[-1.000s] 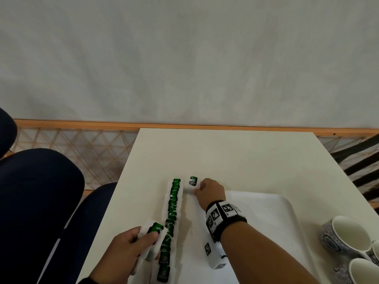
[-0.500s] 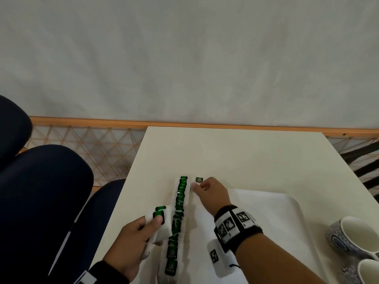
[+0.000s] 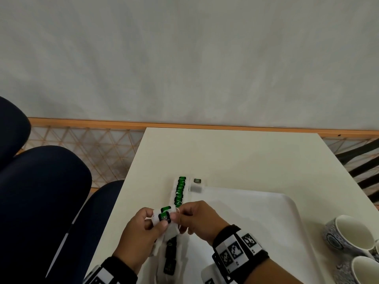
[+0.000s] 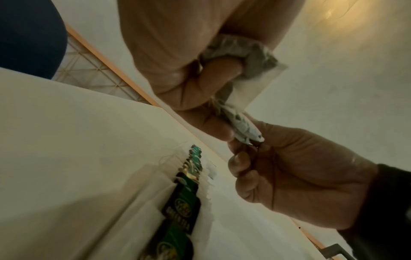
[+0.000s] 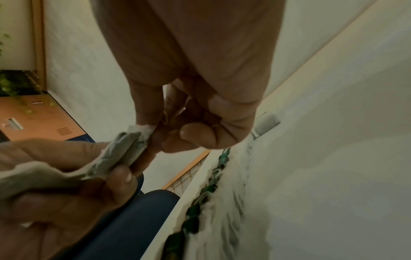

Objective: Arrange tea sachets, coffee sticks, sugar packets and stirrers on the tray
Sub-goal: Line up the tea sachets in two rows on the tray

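The left hand (image 3: 143, 230) grips a small bunch of tea sachets (image 3: 163, 217) above the near-left part of the tray (image 3: 266, 218); the right hand (image 3: 196, 219) pinches the bunch's right end between thumb and fingertips. Two green tags show in the bunch; how many sachets it holds cannot be told. Beneath the hands a row of sachets (image 3: 180, 190) runs from near to far along the tray's left edge, partly covered, so uncountable. One lone sachet (image 3: 196, 184) lies just right of its far end. Two cups (image 3: 352, 234), cut off, stand at right on the table (image 3: 235, 152).
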Demonstrator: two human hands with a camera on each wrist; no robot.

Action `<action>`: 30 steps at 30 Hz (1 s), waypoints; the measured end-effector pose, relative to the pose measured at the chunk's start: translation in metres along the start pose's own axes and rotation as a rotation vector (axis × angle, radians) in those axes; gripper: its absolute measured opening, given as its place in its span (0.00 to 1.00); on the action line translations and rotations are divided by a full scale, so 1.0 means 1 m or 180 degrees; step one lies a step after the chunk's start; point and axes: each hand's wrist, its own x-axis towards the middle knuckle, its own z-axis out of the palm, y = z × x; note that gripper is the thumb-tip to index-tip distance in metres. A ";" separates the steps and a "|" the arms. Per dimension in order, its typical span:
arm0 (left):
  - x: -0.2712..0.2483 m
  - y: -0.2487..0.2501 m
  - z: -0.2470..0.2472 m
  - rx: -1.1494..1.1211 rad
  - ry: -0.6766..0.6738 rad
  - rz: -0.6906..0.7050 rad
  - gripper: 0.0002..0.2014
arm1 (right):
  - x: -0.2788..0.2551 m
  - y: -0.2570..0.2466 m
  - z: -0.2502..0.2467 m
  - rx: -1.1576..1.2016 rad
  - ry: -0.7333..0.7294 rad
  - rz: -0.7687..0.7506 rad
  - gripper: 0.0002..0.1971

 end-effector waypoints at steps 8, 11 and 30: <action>0.001 -0.001 0.002 -0.0086 0.0332 0.0033 0.14 | 0.001 -0.001 -0.005 0.0313 0.0219 0.0114 0.11; 0.001 -0.001 0.003 -0.0176 0.0320 -0.0012 0.14 | 0.001 -0.001 -0.005 0.0475 0.0238 0.0182 0.10; -0.009 0.008 0.003 -0.0039 0.0157 0.0302 0.08 | -0.006 -0.019 -0.008 0.0777 0.0409 0.0460 0.18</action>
